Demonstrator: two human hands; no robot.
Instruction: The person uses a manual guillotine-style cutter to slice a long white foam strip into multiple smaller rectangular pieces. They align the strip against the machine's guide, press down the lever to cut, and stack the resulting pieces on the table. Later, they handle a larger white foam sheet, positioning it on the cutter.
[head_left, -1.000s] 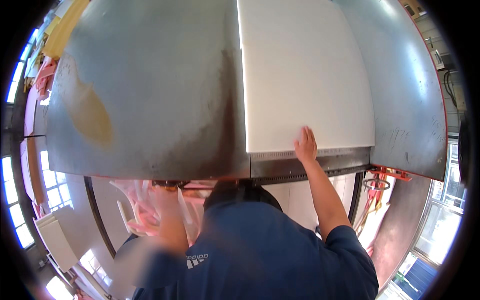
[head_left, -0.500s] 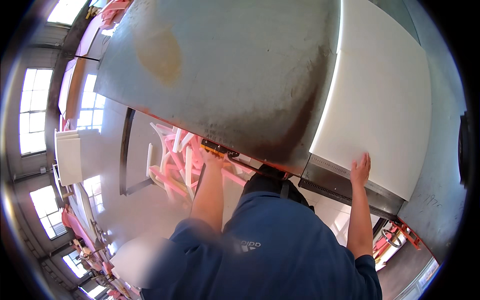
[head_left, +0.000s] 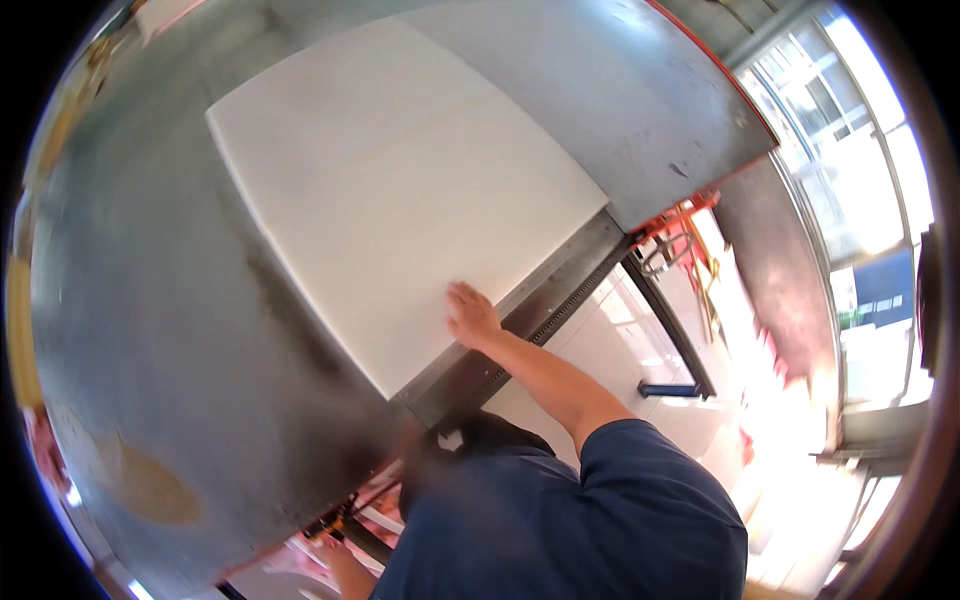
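A large white foam-like slab (head_left: 400, 190) lies flat on the grey metal table, its near edge along a dark perforated metal strip (head_left: 540, 320). My right hand (head_left: 473, 316) rests open on top of the slab close to that strip, fingers stretched out and palm down. Lower left, under the table's edge, my left hand (head_left: 328, 548) is at a small dark and orange control box (head_left: 335, 525). Its fingers are small and blurred there, so their grip does not show.
The grey metal tabletop (head_left: 190, 330) spreads left of the slab, with a brownish stain. A red-edged metal surface (head_left: 640, 110) continues at the right, with a handwheel (head_left: 665, 255) below its corner. Pink and white offcuts (head_left: 300, 558) lie beneath the left edge. Windows (head_left: 850, 150) stand right.
My view has swung to the right, so the slab now sits mid-picture. My right hand stays flat on the slab near its front edge; my left hand is still at the control box.
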